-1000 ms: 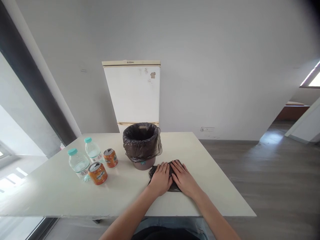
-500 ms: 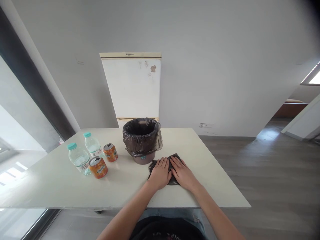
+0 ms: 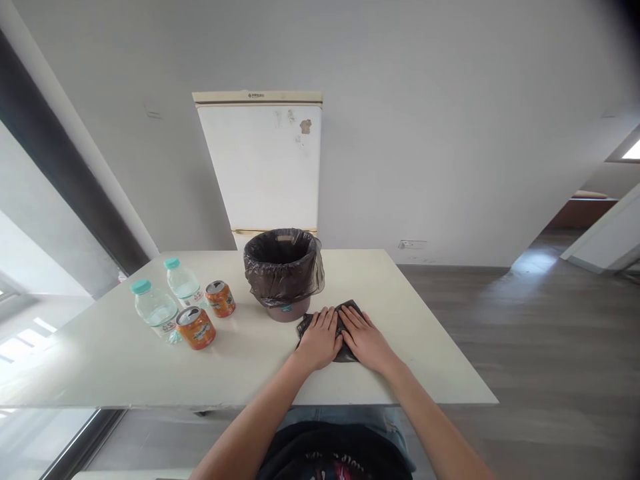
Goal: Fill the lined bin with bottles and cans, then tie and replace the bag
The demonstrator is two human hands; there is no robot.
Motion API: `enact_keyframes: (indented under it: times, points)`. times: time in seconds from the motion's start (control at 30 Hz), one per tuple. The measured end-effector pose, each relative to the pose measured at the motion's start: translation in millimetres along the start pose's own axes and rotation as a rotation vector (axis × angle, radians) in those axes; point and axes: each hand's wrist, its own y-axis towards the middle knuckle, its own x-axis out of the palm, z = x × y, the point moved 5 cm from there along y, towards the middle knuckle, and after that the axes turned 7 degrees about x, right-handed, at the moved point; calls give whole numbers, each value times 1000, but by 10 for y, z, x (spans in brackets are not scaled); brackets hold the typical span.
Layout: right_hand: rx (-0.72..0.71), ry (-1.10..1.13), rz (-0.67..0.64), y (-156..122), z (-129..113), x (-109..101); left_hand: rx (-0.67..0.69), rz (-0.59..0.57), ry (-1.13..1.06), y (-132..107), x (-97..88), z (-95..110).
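Note:
A black plastic bag point(image 3: 346, 354) lies folded flat on the white table point(image 3: 250, 373). Both my left hand point(image 3: 319, 340) and my right hand point(image 3: 366, 341) press down on it side by side, fingers stretched out and palms down, covering most of the bag. Just beyond my left hand stands a trash can point(image 3: 286, 312), its rim wrapped in a dark bin liner point(image 3: 280, 283) that hangs loose over the outside on the right.
To the left on the table are two orange cans point(image 3: 197, 333) with opened tops and two clear plastic bottles point(image 3: 154, 307) with teal caps, all upright. A white refrigerator point(image 3: 270, 167) stands behind the table against a grey wall point(image 3: 425, 133).
The view has tilted slightly downward, so everything sits a little higher in the picture. My hands stay flat on the bag, with hardly any movement.

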Motion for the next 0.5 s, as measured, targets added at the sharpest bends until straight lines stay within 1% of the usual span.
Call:
enact_keyframes:
  times: [0.1,0.2,0.23,0.27,0.3,0.37,0.43,0.5]
  points:
    - [22,72,15,9,-23,-99,14,-14,-35,8,-114,32]
    - [57,157,135,-3,-18,-321,42,48,-54,-17,-369,108]
    - [70,179,161,-22,-9,-389,42,80,-59,-46,-465,130]
    - [73,198,158,-50,-4,-437,28,105,-62,-88,-550,143]
    - [65,211,129,-89,-6,-461,3,114,-63,-145,-616,145]
    - [31,207,28,-208,-30,-447,-60,86,-63,-295,-681,127]
    - [18,176,-47,-373,-61,-401,-90,30,-83,-477,-677,107]
    - [34,156,-79,-555,-95,-369,-73,-12,-135,-662,-655,111]
